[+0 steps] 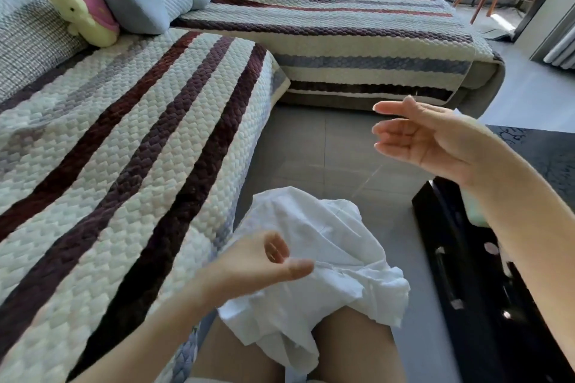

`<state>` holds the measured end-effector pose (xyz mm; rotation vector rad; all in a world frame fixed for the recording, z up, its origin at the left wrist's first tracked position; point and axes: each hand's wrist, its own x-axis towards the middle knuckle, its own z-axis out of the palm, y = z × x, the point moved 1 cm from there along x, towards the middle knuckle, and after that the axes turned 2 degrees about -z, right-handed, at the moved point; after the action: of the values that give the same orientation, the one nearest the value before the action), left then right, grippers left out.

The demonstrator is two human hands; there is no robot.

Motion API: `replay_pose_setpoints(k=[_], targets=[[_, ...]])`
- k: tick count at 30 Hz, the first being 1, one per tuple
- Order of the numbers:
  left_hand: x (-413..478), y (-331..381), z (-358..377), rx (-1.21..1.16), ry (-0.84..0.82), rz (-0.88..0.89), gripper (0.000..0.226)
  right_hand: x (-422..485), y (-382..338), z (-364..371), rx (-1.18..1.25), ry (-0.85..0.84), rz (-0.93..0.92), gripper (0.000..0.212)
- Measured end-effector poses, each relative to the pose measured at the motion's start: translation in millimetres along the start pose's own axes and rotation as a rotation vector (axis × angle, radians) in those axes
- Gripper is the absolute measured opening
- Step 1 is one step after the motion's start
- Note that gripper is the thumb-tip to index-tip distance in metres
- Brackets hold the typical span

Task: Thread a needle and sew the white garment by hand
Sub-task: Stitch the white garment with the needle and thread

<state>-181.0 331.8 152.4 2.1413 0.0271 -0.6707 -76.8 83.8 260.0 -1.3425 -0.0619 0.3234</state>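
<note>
The white garment [326, 246] lies bunched on my lap. My left hand [264, 261] is at its left edge, fingers curled and thumb laid on the cloth, holding a fold. My right hand [429, 140] is raised up and to the right of the garment, with the lower fingers stretched out and the thumb pressed against the index finger as in a pinch. A faint thread [367, 180] runs taut from that hand down towards the garment. The needle is too small to make out.
I sit on a sofa with a striped quilted cover [124, 165] on my left; soft toys [90, 15] lie at its back. A black glossy table [485, 274] stands close on my right. Grey tiled floor [311, 140] lies ahead.
</note>
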Motion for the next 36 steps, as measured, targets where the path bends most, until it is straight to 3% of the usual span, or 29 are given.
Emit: replay_pose_setpoints(k=[3,5,6,8,9,10,11,14,15,17,26,30,34,36], targets=[[-6,-9,16,0.104,0.156,0.091,0.034,23,0,-17,0.176,0.105,0.048,0.044],[-5,-12,18,0.047,0.274,0.13,0.025,39,-8,-39,0.21,0.307,-0.033,0.046],[-4,-13,17,-0.016,0.301,0.135,0.026,45,-13,-52,0.07,0.473,-0.153,0.043],[-2,-13,13,-0.177,0.29,0.127,0.026,48,-13,-72,-0.572,0.832,-0.385,0.034],[-1,-12,11,-0.248,0.271,0.132,0.023,48,-6,-72,-0.849,0.894,-0.443,0.03],[-1,-10,10,-0.318,0.246,0.138,0.017,45,8,-65,-1.015,0.801,-0.46,0.025],[-2,-9,8,-0.392,0.216,0.143,0.012,39,27,-50,-1.098,0.592,-0.437,0.02],[-2,-7,3,-0.538,0.142,0.151,0.004,8,78,-9,-0.971,-0.073,-0.219,0.024],[-1,-6,1,-0.547,0.114,0.159,0.001,-2,90,0,-0.907,-0.214,-0.15,0.026],[0,-6,-4,-0.532,0.055,0.182,0.01,-14,106,4,-0.86,-0.329,-0.076,0.024],[1,-1,-7,-0.518,-0.01,0.206,0.017,-19,141,15,-0.979,-0.364,-0.048,0.014],[0,1,-8,-0.536,-0.006,0.195,0.017,-18,122,20,-0.746,-0.326,-0.071,0.013],[0,6,-8,-0.528,-0.016,0.177,0.014,-10,70,17,-0.373,-0.112,-0.244,0.013],[0,10,-6,-0.535,-0.024,0.178,0.009,2,50,18,-0.364,0.009,-0.347,0.016]])
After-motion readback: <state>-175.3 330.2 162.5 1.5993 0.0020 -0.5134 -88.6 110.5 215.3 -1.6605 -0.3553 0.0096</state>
